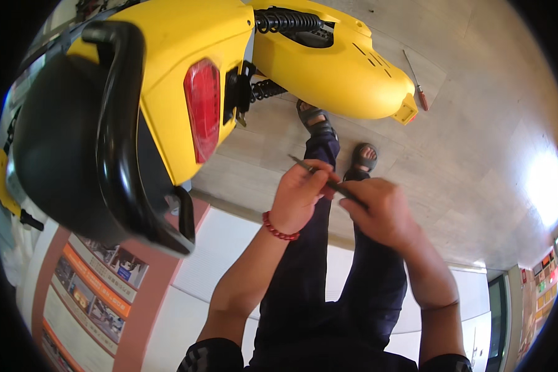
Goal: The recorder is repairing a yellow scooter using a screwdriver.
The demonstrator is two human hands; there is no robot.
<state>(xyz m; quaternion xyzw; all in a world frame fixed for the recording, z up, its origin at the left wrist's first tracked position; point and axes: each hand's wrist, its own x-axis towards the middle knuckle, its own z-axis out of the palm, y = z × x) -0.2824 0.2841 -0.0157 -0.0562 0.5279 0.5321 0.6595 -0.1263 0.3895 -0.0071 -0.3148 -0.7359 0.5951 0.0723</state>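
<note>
Gripping one slim dark tool (349, 193) between them, both hands are in front of the person's legs, above the floor (477, 118). Left hand (301, 193): fingers and thumb closed on the tool toward its narrow, pointed end; a red beaded bracelet (280, 229) at the wrist. Right hand (381, 208): slightly blurred, closed around the thicker end. Tool: slanting, its tip toward the upper left, apart from the scooter.

Scooter, yellow, upper left, near the left hand. Parts in view: red tail light (203, 110); curved black grab rail (119, 124); black seat (56, 142); two black coil springs (285, 22); smooth yellow rear fender (328, 74) with short dark slots.

Screwdriver (422, 99), one, red handle, on the floor just beside the tip of the fender, well apart from the hands.

Sandals (322, 127), one pair, dark, on the person's feet. Trousers (372, 285), dark. Display board (173, 273), pink-framed, lower left, bearing printed photographs and orange bands.
</note>
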